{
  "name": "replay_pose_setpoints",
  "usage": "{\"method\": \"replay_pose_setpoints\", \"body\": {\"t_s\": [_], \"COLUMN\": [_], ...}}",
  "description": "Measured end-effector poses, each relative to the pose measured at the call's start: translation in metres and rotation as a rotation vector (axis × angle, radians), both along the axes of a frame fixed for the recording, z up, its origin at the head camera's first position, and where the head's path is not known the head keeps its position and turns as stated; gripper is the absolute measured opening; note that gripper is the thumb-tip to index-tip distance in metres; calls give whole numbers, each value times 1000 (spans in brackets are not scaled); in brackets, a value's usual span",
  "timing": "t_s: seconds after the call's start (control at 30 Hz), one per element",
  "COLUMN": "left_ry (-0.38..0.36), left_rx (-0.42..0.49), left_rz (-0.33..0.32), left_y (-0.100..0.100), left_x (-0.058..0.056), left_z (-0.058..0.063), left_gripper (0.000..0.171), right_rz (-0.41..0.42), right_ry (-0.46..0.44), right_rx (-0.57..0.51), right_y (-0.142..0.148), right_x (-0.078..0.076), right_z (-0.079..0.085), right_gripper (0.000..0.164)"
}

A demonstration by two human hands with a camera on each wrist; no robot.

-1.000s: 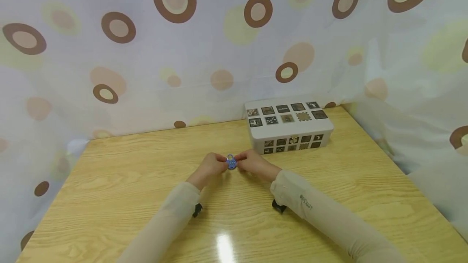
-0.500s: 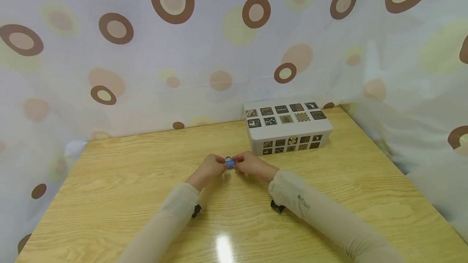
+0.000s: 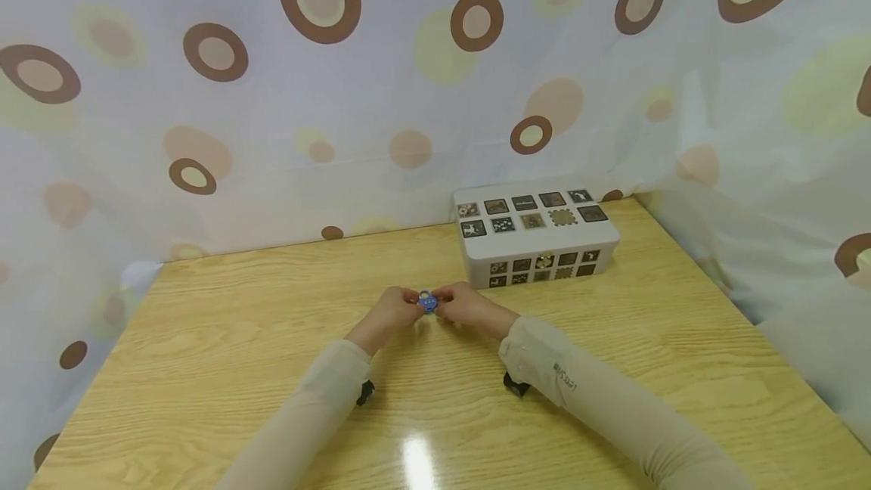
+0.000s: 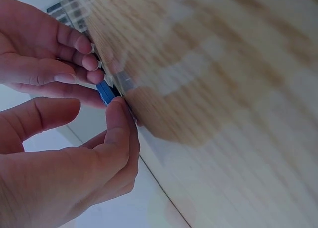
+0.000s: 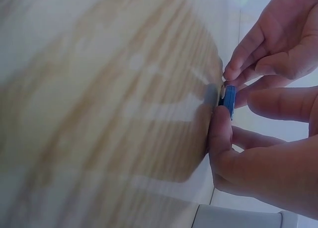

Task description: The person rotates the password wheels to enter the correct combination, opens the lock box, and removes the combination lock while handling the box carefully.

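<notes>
A small blue padlock (image 3: 427, 302) with a rounded shackle is held between both hands, low over the wooden table (image 3: 272, 354). My left hand (image 3: 392, 313) holds its left side with curled fingertips. From the other side, my right hand (image 3: 471, 307) holds it by the right edge. In the left wrist view the padlock (image 4: 105, 92) shows edge-on, close to the tabletop. Fingers of both hands meet around the padlock (image 5: 229, 97) in the right wrist view, where the near thumb stands slightly off it. Its front is hidden in both wrist views.
Behind the right hand stands a closed white box (image 3: 537, 237) with dark square pictures and a small clasp. A patterned curtain (image 3: 381, 97) hangs along the back and right of the table. Each wrist wears a black device (image 3: 516, 384).
The padlock has tilted between the fingers, its shackle end first tipping back and then turning slightly up again. Both hands keep nearly the same place; the head view has shifted a little.
</notes>
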State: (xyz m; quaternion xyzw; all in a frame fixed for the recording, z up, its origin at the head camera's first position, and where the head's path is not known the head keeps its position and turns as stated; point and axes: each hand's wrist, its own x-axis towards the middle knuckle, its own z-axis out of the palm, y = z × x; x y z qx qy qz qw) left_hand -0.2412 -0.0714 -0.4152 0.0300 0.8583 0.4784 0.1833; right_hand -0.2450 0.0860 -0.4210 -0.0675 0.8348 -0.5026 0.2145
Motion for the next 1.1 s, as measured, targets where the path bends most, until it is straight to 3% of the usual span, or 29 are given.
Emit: {"method": "replay_pose_setpoints", "body": {"t_s": [0.73, 0.9, 1.1], "left_ry": [16, 75, 222], "left_rx": [-48, -98, -122], "left_rz": [19, 31, 28], "left_y": [-2, -2, -5], "left_x": [4, 9, 26], "left_z": [0, 2, 8], "left_gripper": [46, 49, 49], "right_rz": [-8, -28, -39], "right_ry": [54, 93, 260], "right_rx": [0, 4, 74], "right_y": [1, 8, 25], "right_x": [0, 6, 20], "right_z": [-7, -6, 4], "right_gripper": [46, 40, 35]}}
